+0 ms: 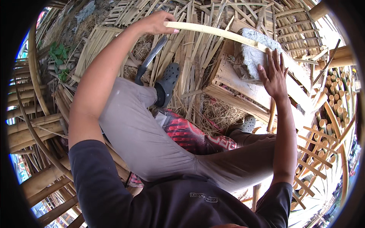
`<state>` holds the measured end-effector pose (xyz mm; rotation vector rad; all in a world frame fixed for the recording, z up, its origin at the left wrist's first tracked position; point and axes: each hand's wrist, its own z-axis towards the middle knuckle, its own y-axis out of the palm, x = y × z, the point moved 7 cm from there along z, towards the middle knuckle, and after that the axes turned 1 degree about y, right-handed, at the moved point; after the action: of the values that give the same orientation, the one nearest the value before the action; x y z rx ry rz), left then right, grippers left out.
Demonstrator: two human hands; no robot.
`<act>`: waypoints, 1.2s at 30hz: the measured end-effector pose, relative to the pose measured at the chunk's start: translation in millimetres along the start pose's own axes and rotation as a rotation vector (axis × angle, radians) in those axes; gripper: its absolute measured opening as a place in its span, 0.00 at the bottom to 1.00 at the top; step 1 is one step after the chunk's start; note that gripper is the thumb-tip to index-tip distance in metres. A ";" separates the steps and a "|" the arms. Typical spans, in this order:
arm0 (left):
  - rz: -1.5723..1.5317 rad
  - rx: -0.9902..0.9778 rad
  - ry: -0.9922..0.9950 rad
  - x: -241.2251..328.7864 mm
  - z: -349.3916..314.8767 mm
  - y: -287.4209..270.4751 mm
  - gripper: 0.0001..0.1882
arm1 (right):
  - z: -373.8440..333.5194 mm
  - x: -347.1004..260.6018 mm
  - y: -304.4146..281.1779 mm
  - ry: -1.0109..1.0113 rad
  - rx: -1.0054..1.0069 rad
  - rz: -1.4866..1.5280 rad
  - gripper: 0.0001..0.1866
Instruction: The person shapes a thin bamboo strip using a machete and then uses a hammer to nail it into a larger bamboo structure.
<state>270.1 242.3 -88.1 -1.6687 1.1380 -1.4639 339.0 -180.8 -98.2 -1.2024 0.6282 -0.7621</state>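
A pale, flat bamboo strip (pixel 213 31) stretches in an arc from my left hand to my right. My left hand (pixel 155 23) is closed on its left end, with fingers curled around it. On the right, my right hand (pixel 274 76) lies open with fingers spread; its fingertips touch or nearly touch the strip's other end. Beneath that end sits a rough grey stone block (pixel 246 59), resting on a wooden crate (pixel 230 81). A large knife (pixel 153 55) with a dark handle lies near my foot, below my left hand.
Split bamboo slats (pixel 190 57) cover the ground ahead. Cut bamboo poles (pixel 336 89) are stacked at the right, near a slatted bamboo lattice (pixel 313 152). A red and black printed sack (pixel 186 131) lies between my legs. Bamboo framing (pixel 32 125) stands at the left.
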 end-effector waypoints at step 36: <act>-0.761 0.979 -0.585 -80.5 -27.5 -91.5 0.11 | -3.0 3.9 1.6 0.030 -0.024 -0.018 0.44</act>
<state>260.4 355.8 -36.9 -1.6033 -0.5562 -1.3986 339.3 -185.3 -100.6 -1.2217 0.6534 -0.7909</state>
